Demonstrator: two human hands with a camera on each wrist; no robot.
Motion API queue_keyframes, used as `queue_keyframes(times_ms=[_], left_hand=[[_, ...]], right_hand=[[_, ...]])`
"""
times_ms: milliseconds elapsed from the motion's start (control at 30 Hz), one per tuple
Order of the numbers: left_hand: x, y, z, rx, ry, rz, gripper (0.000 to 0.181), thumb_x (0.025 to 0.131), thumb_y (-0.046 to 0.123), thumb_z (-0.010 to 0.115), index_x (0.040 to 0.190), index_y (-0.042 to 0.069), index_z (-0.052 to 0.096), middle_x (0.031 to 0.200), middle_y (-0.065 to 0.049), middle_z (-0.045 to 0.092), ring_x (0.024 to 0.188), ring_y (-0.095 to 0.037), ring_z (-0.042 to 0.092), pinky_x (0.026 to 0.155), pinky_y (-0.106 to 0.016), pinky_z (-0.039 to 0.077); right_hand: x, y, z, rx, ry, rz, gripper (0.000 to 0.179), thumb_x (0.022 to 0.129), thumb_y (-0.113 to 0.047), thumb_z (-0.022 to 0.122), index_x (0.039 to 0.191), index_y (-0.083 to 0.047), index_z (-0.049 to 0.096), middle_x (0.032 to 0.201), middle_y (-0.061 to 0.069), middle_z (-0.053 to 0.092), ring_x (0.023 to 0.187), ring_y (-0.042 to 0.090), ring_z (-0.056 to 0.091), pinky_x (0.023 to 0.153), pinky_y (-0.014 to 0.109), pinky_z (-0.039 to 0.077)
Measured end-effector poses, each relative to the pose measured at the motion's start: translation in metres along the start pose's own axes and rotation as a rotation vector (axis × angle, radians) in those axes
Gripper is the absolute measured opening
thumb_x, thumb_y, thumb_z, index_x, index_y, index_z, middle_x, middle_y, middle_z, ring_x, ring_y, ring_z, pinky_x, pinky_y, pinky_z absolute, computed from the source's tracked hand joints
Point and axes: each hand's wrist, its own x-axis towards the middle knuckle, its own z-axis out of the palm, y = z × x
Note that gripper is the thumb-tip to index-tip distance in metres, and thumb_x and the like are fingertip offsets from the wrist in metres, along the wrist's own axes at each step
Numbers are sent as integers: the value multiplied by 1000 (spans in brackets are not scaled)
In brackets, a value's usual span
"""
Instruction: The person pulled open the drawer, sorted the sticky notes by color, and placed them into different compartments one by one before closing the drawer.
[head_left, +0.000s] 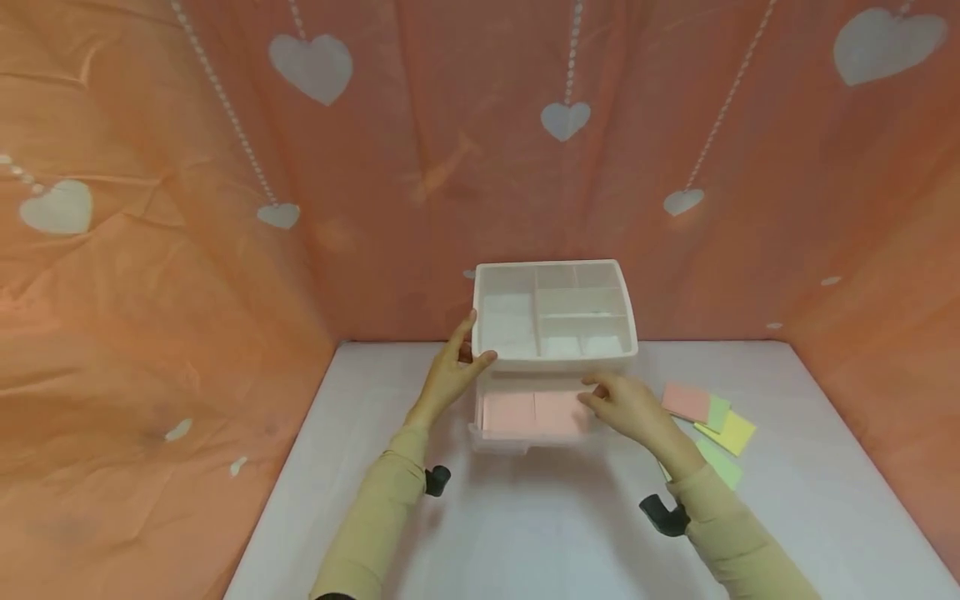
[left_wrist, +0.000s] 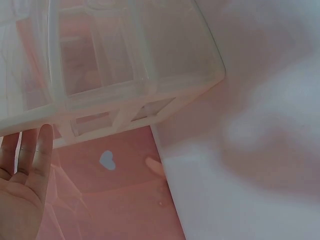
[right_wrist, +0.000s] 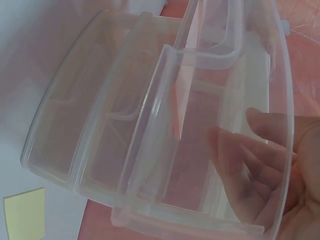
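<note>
Touching the organizer (head_left: 555,364) at near-left with left hand (head_left: 448,368), fingers spread; hovering nearer with right hand (head_left: 628,406), fingers bent, empty, at the right end of pink notes (head_left: 512,412), rowed crosswise in the organizer's open drawer (head_left: 497,446).

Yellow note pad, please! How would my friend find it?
On the white table, find the drawer box. Right of it, past the right hand, lie pastel note pads. The yellow note pad sits farthest right, the only yellow one among pink and green.
</note>
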Motion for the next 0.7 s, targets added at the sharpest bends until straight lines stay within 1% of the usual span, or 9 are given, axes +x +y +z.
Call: queue_keyframes(times_ms=[133, 233, 300, 433, 500, 600, 700], left_hand=[[2, 2, 0, -2, 0, 3, 75, 86, 44, 63, 144, 49, 17, 96, -8, 61, 90, -19, 59, 84, -39, 49], [1, 2, 0, 3, -4, -5, 76, 86, 43, 64, 144, 49, 17, 92, -7, 62, 88, -17, 58, 82, -38, 49], [1, 2, 0, 9, -3, 4, 75, 86, 42, 64, 144, 49, 17, 89, -6, 61, 87, -16, 58, 82, -37, 48], [0, 3, 0, 8, 0, 20, 75, 86, 42, 63, 143, 51, 16, 86, -5, 60, 85, -16, 57, 81, -36, 48], [-1, 2, 0, 1, -3, 13, 75, 86, 43, 63, 143, 52, 15, 86, -5, 60, 85, -16, 57, 81, -36, 48], [-2, 1, -1, 1, -11, 0, 74, 86, 47, 62, 143, 52, 15, 88, -4, 60, 87, -16, 57, 82, -37, 47], [-2, 0, -2, 7, -6, -7, 74, 86, 48, 61, 143, 52, 15, 88, -4, 60, 89, -16, 57, 84, -38, 47]], right_hand=[[0, 0, -3, 52, 7, -10, 32, 88, -20, 62, 113, 0, 62, 81, 9, 70, 62, 10, 60, 53, 26, 44], [-3, 1, -5, 109, -10, -12, 32, 89, -21, 62, 114, -1, 62, 83, 10, 70, 65, 12, 62, 54, 26, 45], [-5, 3, -6, 147, -7, -11, 32, 90, -22, 61, 115, -2, 62, 86, 12, 70, 67, 15, 64, 55, 25, 47], [-8, 7, -11, 230, 44, -9, 29, 91, -22, 60, 113, -3, 63, 87, 13, 70, 68, 15, 65, 59, 23, 51], [-10, 9, -14, 272, 67, -12, 27, 92, -21, 59, 112, -3, 64, 87, 13, 70, 68, 12, 64, 60, 22, 52], [-14, 12, -19, 332, 96, 7, 26, 93, -22, 59, 112, -5, 64, 88, 14, 69, 67, 7, 63, 60, 24, 53], [-17, 18, -24, 366, 136, 21, 27, 93, -26, 58, 112, -7, 63, 89, 14, 69, 67, 6, 63, 60, 26, 53]])
